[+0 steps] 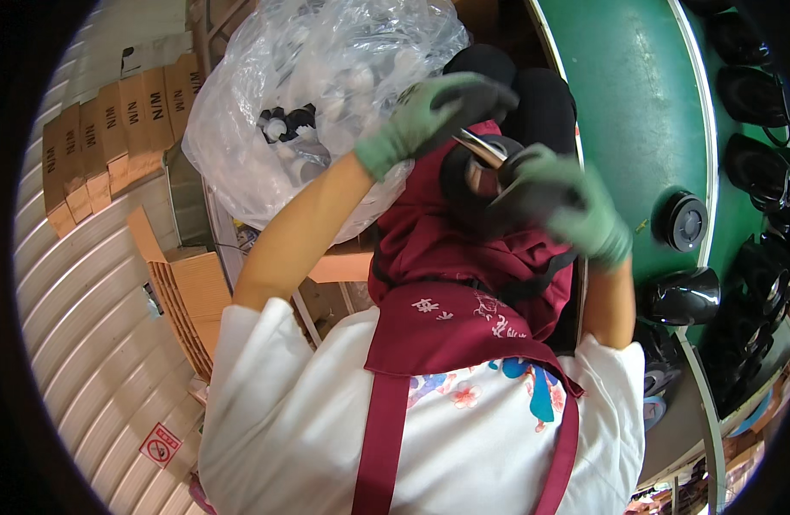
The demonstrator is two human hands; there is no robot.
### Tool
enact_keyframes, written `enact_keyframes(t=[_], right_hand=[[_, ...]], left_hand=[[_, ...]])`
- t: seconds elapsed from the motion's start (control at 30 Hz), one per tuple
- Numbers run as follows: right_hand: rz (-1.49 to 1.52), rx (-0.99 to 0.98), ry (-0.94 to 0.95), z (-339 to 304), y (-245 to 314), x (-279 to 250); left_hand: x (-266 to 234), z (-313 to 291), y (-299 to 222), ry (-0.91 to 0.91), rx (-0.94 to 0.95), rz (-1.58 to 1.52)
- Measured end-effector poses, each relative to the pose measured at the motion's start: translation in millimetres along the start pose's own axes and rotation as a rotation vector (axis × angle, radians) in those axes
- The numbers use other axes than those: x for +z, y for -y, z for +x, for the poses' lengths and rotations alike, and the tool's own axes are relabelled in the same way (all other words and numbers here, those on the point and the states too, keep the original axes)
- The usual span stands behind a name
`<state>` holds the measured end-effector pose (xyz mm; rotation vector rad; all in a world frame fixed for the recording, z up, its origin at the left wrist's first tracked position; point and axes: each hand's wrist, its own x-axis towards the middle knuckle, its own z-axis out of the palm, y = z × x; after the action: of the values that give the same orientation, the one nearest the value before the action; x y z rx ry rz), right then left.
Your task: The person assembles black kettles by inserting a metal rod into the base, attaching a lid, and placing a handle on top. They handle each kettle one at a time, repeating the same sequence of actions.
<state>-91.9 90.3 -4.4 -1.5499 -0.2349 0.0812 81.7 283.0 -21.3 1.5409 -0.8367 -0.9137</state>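
Above my lap, my right hand [575, 202], in a green glove with a dark palm, is closed at the rim of a round black part [464, 176] with shiny metal inside. A bright metal edge [481, 148] stands out at its top; the exact kind is unclear. Up and to the left, my left hand [442, 112], gloved alike, has its fingers stretched out and thumb apart, somewhat blurred. It is near the part, with nothing visible in it. Beside it lies a large clear plastic bag [240, 112] with small white parts and several black pieces [288, 124] inside.
To the right runs a green bench [627, 77] bearing a round black base [684, 221] and a glossy black housing [685, 296]. More glossy black housings [756, 167] line the far right. Cardboard boxes [120, 129] and folded cardboard [185, 300] stand at the left.
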Motion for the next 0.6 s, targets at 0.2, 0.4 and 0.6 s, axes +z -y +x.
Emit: enact_keyframes(t=[0.2, 0.4, 0.6], right_hand=[[-0.789, 0.061, 0.019, 19, 65, 157], [-0.605, -0.53, -0.234, -15, 73, 89], [0.593, -0.616, -0.714, -27, 61, -6]], left_hand=[[166, 64, 12, 0.303, 0.325, -0.173], [131, 87, -2, 0.282, -0.056, -0.308], [-32, 72, 16, -0.15, -0.189, -0.1]])
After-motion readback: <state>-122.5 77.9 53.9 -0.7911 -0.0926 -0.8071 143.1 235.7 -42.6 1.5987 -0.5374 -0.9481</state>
